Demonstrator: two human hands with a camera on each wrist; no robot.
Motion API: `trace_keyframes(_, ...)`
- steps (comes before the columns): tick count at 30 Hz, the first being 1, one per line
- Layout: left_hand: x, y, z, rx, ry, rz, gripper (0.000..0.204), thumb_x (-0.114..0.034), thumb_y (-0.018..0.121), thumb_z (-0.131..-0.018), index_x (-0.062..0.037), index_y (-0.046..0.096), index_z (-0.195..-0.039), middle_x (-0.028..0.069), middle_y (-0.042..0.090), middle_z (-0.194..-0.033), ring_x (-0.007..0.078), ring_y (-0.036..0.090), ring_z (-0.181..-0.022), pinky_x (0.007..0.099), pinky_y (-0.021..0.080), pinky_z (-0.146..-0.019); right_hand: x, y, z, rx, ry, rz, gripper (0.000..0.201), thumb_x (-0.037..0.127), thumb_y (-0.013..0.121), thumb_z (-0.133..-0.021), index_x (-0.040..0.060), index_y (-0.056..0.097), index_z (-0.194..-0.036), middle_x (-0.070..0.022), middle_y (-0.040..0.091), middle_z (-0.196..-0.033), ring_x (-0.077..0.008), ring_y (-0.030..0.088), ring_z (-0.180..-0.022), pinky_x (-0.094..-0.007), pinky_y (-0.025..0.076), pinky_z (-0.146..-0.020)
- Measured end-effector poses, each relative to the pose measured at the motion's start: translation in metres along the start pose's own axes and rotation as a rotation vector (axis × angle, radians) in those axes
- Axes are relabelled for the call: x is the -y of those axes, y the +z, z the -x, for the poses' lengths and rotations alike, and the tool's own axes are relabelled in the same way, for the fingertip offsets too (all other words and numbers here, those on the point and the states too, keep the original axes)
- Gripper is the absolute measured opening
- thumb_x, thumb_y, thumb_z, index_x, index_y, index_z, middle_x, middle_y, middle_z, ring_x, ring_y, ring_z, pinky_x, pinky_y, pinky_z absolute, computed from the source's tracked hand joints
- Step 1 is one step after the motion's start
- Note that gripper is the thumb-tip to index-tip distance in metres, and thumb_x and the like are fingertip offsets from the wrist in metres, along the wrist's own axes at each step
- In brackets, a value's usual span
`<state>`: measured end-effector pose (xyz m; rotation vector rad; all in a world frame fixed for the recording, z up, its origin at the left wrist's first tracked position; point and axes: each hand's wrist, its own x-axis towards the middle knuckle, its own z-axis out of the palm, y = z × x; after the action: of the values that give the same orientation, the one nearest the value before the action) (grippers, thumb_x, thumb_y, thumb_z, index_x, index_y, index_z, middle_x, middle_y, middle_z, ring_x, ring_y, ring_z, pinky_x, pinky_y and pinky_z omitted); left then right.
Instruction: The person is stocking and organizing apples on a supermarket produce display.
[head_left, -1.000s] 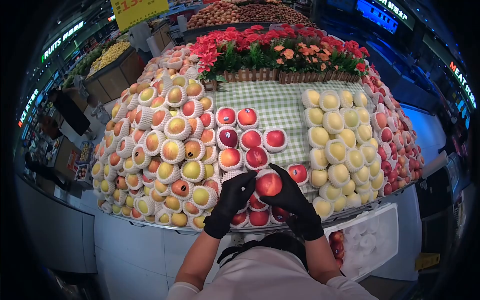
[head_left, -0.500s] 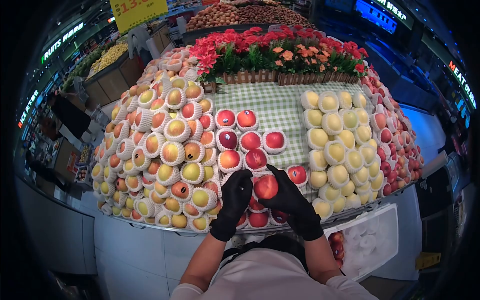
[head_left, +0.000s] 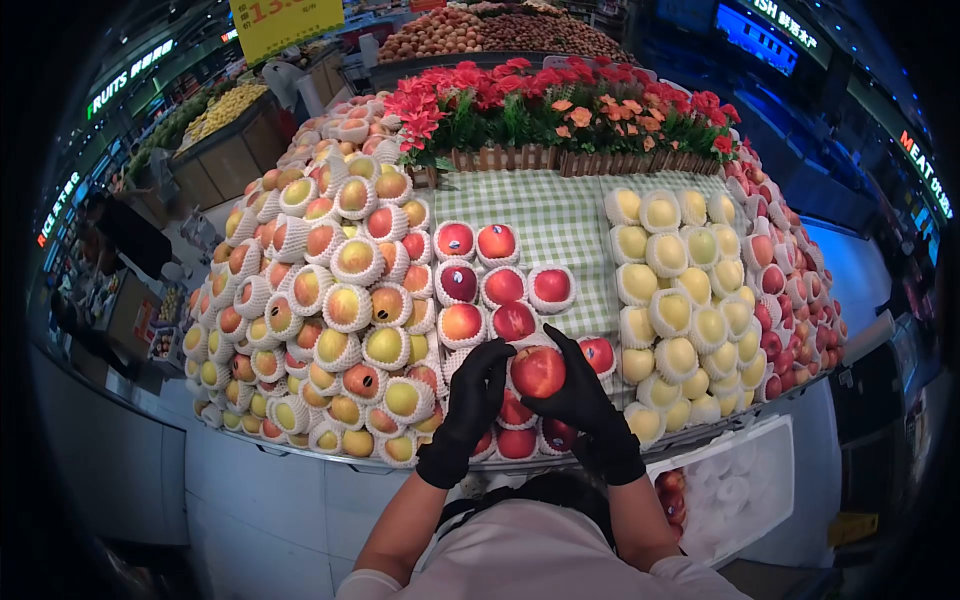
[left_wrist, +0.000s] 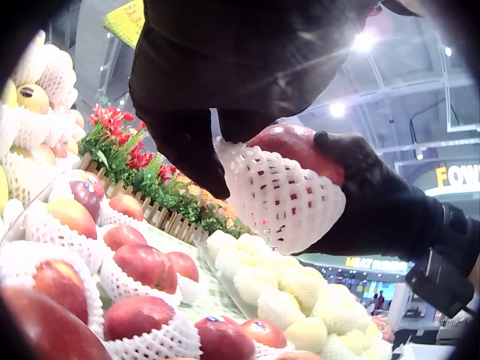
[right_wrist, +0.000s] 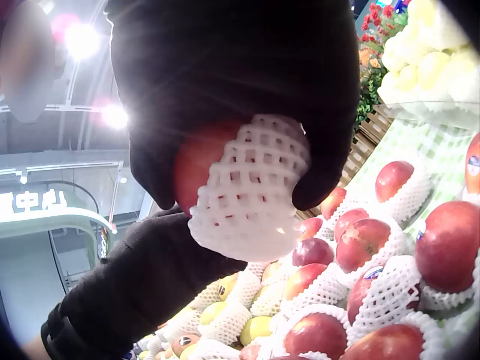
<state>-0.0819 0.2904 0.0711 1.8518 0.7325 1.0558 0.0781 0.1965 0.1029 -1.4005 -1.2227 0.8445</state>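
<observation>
A red apple [head_left: 538, 372] in a white foam net [left_wrist: 281, 199] is held up over the front of the display. My right hand [head_left: 585, 400], in a black glove, grips the apple and its net from the right, fingers and thumb spread round it. At its left side is my gloved left hand [head_left: 474, 395], whose curled fingers pinch the edge of the net in the left wrist view. Beneath and beyond the hands, several netted red apples [head_left: 515, 322] stand in short rows on the checked cloth [head_left: 550, 215].
Left of the rows rises a heap of netted yellow-red fruit [head_left: 345, 305]. Netted pale yellow fruit [head_left: 672, 312] stands to the right. Red flowers behind a small wooden fence [head_left: 500, 158] line the back. Below right is a white box [head_left: 790, 470] holding red apples and foam nets.
The apple has turned slightly in my right hand and shifted a little to the right. My left hand stays beside it, its fingers moving slightly at the net.
</observation>
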Motion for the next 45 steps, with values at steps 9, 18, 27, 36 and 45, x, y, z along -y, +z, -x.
trace_keyframes(9, 0.004, 0.008, 0.006, 0.119, -0.223, 0.428, 0.060, -0.006, 0.066, -0.089, -0.0072, 0.039, -0.144, 0.0069, 0.049, -0.137, 0.0171, 0.053, -0.112, 0.0294, 0.048, -0.091, -0.001, 0.005, -0.006, -0.114, -0.009, -0.119, 0.098, 0.014, 0.083, -0.071, 0.0043, 0.025, -0.149, -0.0152, 0.043, -0.142, -0.0234, 0.045, -0.129, -0.0390, 0.042, -0.105)
trace_keyframes(18, 0.012, 0.009, 0.003, -0.010, -0.331, 0.520, 0.048, -0.006, 0.067, -0.088, -0.0070, 0.049, -0.133, 0.0096, 0.055, -0.127, 0.0171, 0.055, -0.109, 0.0304, 0.047, -0.093, -0.026, -0.019, -0.003, -0.144, 0.236, -0.313, 0.065, 0.012, 0.069, -0.087, 0.0078, 0.039, -0.144, -0.0088, 0.052, -0.134, -0.0143, 0.058, -0.102, -0.0298, 0.050, -0.086)
trace_keyframes(27, 0.016, 0.028, 0.000, 0.014, -0.331, 0.511, 0.059, -0.006, 0.075, -0.081, 0.0008, 0.047, -0.133, 0.0120, 0.059, -0.123, 0.0212, 0.059, -0.112, 0.0336, 0.051, -0.093, -0.024, 0.005, -0.008, -0.293, 0.004, -0.042, 0.061, 0.004, 0.076, -0.078, 0.0068, 0.050, -0.133, -0.0085, 0.055, -0.128, -0.0203, 0.058, -0.111, -0.0347, 0.051, -0.093)
trace_keyframes(36, 0.008, 0.019, -0.009, 0.001, -0.365, 0.611, 0.054, -0.018, 0.072, -0.087, 0.0029, 0.049, -0.131, 0.0118, 0.061, -0.122, 0.0195, 0.058, -0.113, 0.0342, 0.047, -0.098, -0.017, 0.009, -0.011, -0.380, 0.072, -0.070, 0.053, 0.005, 0.074, -0.080, 0.0055, 0.054, -0.130, -0.0101, 0.060, -0.120, -0.0179, 0.059, -0.105, -0.0311, 0.051, -0.087)
trace_keyframes(45, -0.001, 0.009, -0.011, -0.017, -0.548, 0.976, 0.060, -0.020, 0.072, -0.087, 0.0013, 0.043, -0.134, 0.0125, 0.060, -0.122, 0.0221, 0.060, -0.110, 0.0366, 0.047, -0.097, -0.035, -0.006, -0.012, -0.515, 0.059, -0.107, 0.043, 0.010, 0.069, -0.086, 0.0004, 0.056, -0.125, -0.0109, 0.064, -0.112, -0.0167, 0.060, -0.099, -0.0312, 0.049, -0.086)
